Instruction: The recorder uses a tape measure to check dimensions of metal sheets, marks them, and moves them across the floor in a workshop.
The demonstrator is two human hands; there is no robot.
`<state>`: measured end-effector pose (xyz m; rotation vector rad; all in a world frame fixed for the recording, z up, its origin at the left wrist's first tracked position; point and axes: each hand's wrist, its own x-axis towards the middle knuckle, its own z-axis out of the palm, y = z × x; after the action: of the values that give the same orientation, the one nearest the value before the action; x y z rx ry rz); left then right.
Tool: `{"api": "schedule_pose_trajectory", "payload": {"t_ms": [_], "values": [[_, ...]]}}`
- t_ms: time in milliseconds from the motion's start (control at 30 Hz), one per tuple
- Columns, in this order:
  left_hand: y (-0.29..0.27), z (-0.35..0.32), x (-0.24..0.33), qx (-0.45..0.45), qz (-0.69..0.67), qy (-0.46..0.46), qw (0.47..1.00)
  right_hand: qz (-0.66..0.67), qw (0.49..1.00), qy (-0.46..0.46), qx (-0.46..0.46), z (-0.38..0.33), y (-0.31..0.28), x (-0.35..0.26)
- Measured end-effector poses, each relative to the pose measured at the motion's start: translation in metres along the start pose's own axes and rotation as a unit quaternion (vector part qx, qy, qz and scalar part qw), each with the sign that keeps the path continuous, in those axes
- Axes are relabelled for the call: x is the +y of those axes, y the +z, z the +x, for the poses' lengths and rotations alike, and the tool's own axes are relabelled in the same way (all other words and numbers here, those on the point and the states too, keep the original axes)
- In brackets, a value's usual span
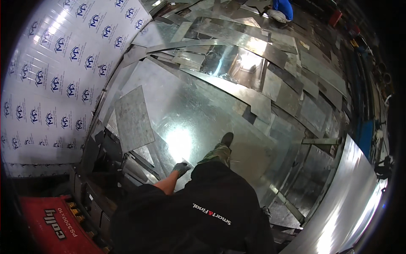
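Note:
My left hand, in a grey glove, hangs loose by my hip over the shiny galvanised metal sheets that cover the floor, and nothing shows in it. My boot and camouflage trouser leg step forward onto a large sheet. A small grey patch beside my dark shirt looks like my gloved right hand; most of it is hidden, so its grip is unclear. A long curved sheet rises close by at the lower right.
A wall of white film-covered panels stands on the left. A red machine sits at the lower left, next to dark offcuts. Another person in a blue top crouches far ahead. Racks line the right side.

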<state>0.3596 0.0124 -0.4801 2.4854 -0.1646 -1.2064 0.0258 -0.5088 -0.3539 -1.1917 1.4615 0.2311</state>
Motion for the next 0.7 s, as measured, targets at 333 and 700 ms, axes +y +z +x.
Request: {"api": "schedule_pose_trajectory", "payload": {"t_ms": [333,700], "values": [[-0.266,0.198,0.294,0.167,-0.27,0.186,0.93,0.107,0.991,-0.077,-0.009,0.097,0.043,-0.213],[-0.188,0.208,0.236,0.064,-0.288,-0.017,0.955,0.045,0.998,-0.049,-0.01,0.1,0.009,-0.231]]}}
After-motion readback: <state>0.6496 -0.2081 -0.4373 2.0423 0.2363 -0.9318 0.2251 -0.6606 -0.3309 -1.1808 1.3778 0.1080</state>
